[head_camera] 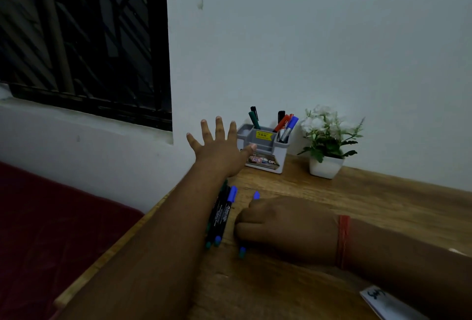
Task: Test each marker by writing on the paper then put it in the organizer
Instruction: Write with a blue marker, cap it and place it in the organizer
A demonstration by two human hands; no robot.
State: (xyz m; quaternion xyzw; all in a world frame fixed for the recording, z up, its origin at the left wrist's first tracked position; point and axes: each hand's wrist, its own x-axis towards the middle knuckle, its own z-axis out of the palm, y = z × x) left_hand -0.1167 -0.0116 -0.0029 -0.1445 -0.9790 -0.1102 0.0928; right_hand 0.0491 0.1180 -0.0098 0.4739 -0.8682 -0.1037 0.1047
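The organizer (264,149) has a yellow sticker (263,135) with the price "49.00" on it. Low on its front, a shiny label (264,161) shows the big letters "OP". A blue marker (226,213) has white words on its side, too blurry to read. The paper (390,303) has a dark scribble.

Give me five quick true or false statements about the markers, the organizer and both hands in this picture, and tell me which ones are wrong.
1. The right hand is curled around a blue marker. True.
2. The left hand grips a marker. False: its fingers are spread and it holds nothing.
3. The organizer already holds several markers. True.
4. The potted plant stands left of the organizer. False: it stands to its right.
5. Loose markers lie on the table beside the left forearm. True.
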